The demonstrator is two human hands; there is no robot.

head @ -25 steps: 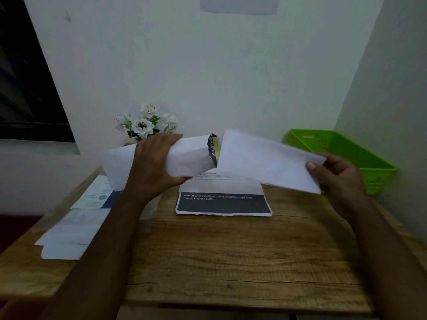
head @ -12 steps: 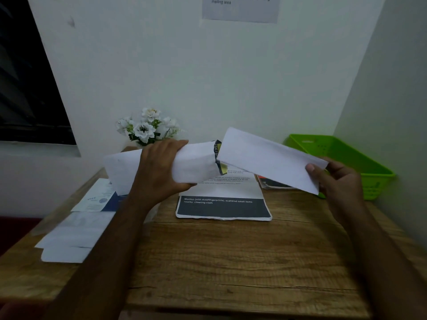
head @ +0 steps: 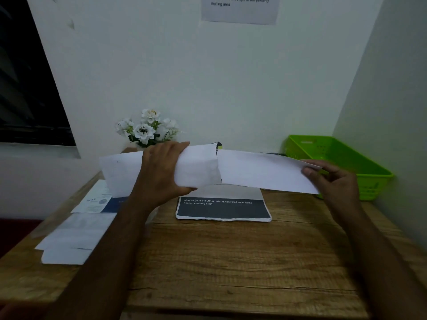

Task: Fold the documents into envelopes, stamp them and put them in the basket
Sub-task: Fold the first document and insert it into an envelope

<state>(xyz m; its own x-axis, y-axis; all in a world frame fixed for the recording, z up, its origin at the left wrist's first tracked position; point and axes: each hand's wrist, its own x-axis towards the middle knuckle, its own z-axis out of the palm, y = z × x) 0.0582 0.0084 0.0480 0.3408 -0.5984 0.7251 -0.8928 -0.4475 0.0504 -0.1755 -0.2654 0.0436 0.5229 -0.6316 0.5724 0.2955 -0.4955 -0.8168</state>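
— Starting at the left of the table (head: 231, 262): what is lying there?

— Loose white sheets (head: 76, 236) are lying overlapped near the left edge. A leaflet (head: 101, 200) with a blue band is lying just behind them. White flowers (head: 147, 130) are standing at the back, against the wall.

— What is the left hand (head: 161, 172) doing?

— It is holding a folded document (head: 196, 167) in the air above the table. Its grip is clasping the paper round the middle, with the fingers curling over the top and the thumb pressing from below. The document's right end, showing dark print, is meeting the left end of a white envelope (head: 261, 172). Whether the paper is entering the envelope, I cannot tell.

— And underneath?

— A printed sheet (head: 221, 209) with a dark lower band is lying flat on the table, below both and apart from them.

— The right hand (head: 332, 181)?

— Its grip is pinching the envelope's right end, thumb on the near face and fingers behind. The envelope is sloping slightly down towards that hand.

— And the far right?

— A green basket (head: 346, 153) is sitting at the table's right rear corner, just behind the right hand. A notice (head: 239, 9) is hanging on the wall above the centre.
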